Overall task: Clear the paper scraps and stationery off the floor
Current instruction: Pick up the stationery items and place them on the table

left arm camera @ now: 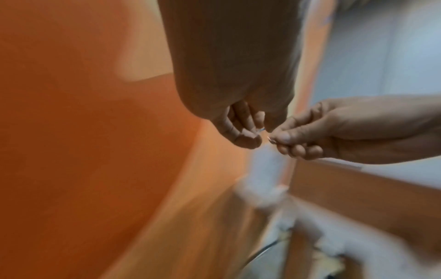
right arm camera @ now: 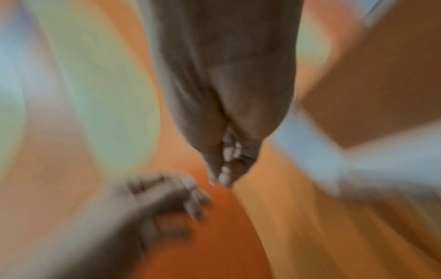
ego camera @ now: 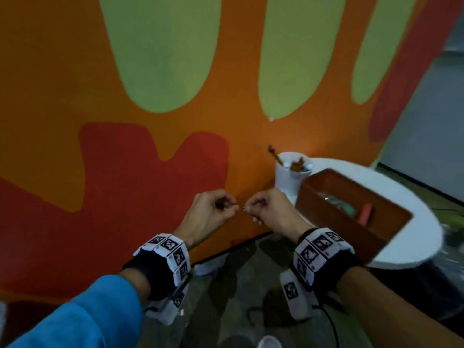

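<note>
Small metal item (left arm camera: 270, 139), thin and glinting, possibly a paper clip or pin; too small to name surely. Sits at the very tips of right hand (ego camera: 270, 209) thumb and forefinger, pinched there, a short end sticking out toward left hand (ego camera: 213, 209). Long axis roughly level, running hand to hand; pointing end not clear. Held in the air in front of painted wall (ego camera: 75, 96), above floor level.

Left hand just beside it, fingertips (left arm camera: 248, 138) curled inward and drawn together. A thin bluish sliver (left arm camera: 262, 129) shows between them; whether they grip it, cannot tell. Fingertips of the two hands close but apart.

Right-wrist view heavily blurred; only confirms curled fingers.

To the right: round white table (ego camera: 414, 234), carrying brown box (ego camera: 339, 214) with a few items inside and white cup (ego camera: 291, 177) holding pencils. Box just beside right forearm. Both wrists wear marker bands.
</note>
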`<state>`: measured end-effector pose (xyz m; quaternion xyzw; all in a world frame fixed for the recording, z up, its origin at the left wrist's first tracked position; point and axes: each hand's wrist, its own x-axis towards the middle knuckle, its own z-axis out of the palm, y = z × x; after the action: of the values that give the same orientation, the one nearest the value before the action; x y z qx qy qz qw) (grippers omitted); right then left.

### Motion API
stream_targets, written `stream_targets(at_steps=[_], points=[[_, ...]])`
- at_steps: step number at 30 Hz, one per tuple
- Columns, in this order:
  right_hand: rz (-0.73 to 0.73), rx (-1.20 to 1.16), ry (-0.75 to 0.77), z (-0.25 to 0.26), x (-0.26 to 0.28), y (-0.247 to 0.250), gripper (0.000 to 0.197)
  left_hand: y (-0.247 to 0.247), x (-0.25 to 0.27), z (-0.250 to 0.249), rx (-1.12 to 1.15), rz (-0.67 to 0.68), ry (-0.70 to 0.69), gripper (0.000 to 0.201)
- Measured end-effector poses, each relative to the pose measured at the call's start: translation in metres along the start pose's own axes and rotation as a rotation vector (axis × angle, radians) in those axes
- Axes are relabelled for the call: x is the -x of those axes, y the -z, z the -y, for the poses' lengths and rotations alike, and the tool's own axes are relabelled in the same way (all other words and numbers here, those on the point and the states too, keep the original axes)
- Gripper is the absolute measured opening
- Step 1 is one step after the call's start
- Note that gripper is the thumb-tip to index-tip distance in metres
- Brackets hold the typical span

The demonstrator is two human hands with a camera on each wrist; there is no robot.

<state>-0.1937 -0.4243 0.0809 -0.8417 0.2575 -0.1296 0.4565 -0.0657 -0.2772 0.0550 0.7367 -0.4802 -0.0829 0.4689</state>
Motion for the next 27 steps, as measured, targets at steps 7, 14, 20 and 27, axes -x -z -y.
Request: stream_targets(at_steps=[7, 14, 20, 27], points=[[-0.506, -0.194, -0.058, -0.007, 0.047, 0.135, 0.011, -0.070, -0.066, -0.123, 0.000, 0.073, -0.194, 0.009], [-0.604, 0.023, -0.176, -0.040, 0.049, 0.173, 0.013, -0.134, -0.102, -0.160, -0.161, 0.139, -0.178, 0.009], [-0.419, 0.198, -0.209, -0.049, 0.040, 0.170, 0.024, -0.128, -0.103, -0.143, -0.256, 0.160, -0.104, 0.021], [-0.223, 0.019, -0.022, -0.001, 0.041, 0.136, 0.019, -0.057, -0.072, -0.101, -0.203, 0.136, -0.053, 0.013]])
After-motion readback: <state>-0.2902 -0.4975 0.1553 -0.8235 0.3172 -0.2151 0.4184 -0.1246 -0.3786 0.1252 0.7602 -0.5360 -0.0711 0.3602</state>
